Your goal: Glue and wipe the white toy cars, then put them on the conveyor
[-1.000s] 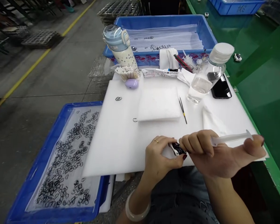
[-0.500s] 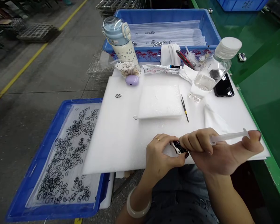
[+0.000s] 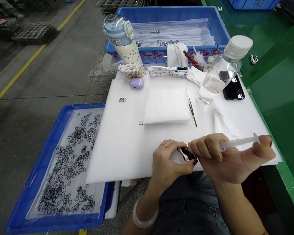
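Observation:
My left hand (image 3: 165,160) is closed near the front edge of the white board, pinching a small black-and-white part (image 3: 187,153) between thumb and index finger. Facing it, my right hand (image 3: 231,158) is wrapped around a syringe, with the thumb against the end of its pale plunger (image 3: 240,142). The plunger sticks out well to the right; the barrel and tip are hidden by my fingers. My right fingertips are right at the small part. Beyond my hands lie black tweezers (image 3: 192,112) and a white foam block (image 3: 166,106).
A clear bottle (image 3: 212,85), a phone (image 3: 235,88) and a white cloth (image 3: 224,124) are at right. Cotton swabs (image 3: 131,70), a purple case (image 3: 136,83) and a tumbler (image 3: 129,54) stand back left. A blue tray (image 3: 51,130) with many black rings sits lower left; a blue bin (image 3: 161,13) is behind.
The camera view has shifted slightly. Both hands keep the same hold on the small part and the syringe, with hardly any visible movement.

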`<action>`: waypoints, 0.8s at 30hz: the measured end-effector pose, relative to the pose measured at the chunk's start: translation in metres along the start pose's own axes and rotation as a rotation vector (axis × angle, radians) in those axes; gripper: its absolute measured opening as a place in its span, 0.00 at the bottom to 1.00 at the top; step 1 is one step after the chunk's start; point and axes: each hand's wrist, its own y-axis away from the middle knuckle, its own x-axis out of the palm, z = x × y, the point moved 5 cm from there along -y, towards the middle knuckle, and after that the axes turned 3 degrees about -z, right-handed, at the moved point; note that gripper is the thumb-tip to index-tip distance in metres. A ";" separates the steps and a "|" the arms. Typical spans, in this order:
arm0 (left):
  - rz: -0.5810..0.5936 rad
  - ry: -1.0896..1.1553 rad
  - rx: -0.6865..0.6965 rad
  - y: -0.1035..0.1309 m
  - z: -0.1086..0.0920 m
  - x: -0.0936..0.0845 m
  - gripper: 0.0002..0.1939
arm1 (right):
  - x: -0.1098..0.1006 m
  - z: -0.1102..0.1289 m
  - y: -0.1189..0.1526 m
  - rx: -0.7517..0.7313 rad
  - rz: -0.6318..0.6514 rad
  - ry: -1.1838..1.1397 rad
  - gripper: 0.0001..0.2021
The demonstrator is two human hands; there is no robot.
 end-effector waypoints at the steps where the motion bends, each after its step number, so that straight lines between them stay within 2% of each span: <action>1: 0.005 0.000 -0.002 0.000 0.000 0.000 0.12 | 0.000 0.000 0.000 -0.002 -0.003 0.008 0.35; 18: -0.007 -0.021 0.022 0.001 0.002 0.000 0.15 | -0.005 0.002 0.007 -0.061 -0.056 0.032 0.34; 21: -0.007 -0.034 0.026 0.000 0.001 0.001 0.14 | -0.001 0.008 0.012 -0.039 -0.052 0.084 0.35; 24: 0.011 -0.050 0.046 0.000 0.001 0.000 0.13 | 0.010 0.014 0.000 -0.057 -0.012 0.126 0.33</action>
